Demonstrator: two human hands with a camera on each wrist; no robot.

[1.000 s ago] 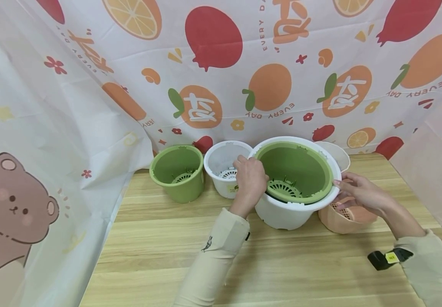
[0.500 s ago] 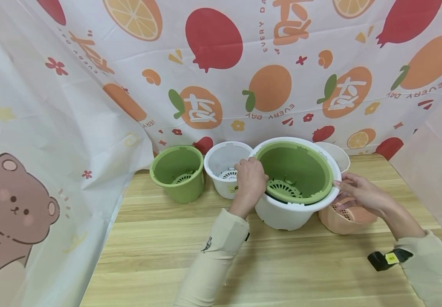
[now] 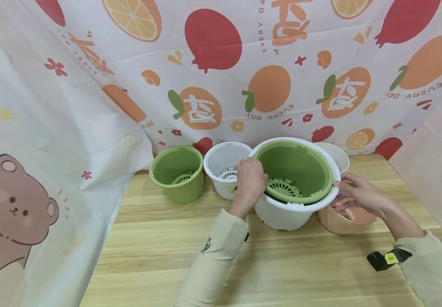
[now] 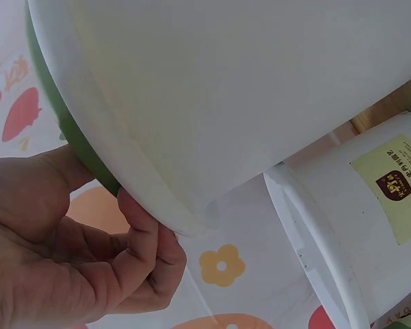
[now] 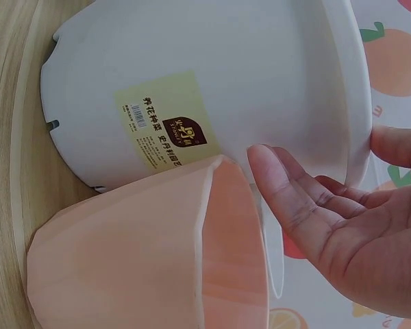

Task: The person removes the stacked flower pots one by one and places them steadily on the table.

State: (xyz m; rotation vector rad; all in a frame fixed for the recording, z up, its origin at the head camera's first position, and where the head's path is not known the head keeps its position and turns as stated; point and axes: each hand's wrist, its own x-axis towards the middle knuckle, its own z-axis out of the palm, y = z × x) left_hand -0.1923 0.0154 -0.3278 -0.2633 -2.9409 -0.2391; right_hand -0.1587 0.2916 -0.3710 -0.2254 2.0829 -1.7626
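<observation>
A large white flowerpot stands on the wooden table, with a green flowerpot nested inside it. My left hand pinches the left side of the rims; in the left wrist view the green rim lies against the white pot between thumb and fingers. On the opposite side my right hand holds the white rim. Its thumb touches the rim's edge in the right wrist view, while the fingers reach under it beside the labelled wall.
Left of the nested pair are a smaller green pot and a small white pot. A peach pot stands at the right, below my right hand, with another white pot behind it. A fruit-print cloth hangs at the back.
</observation>
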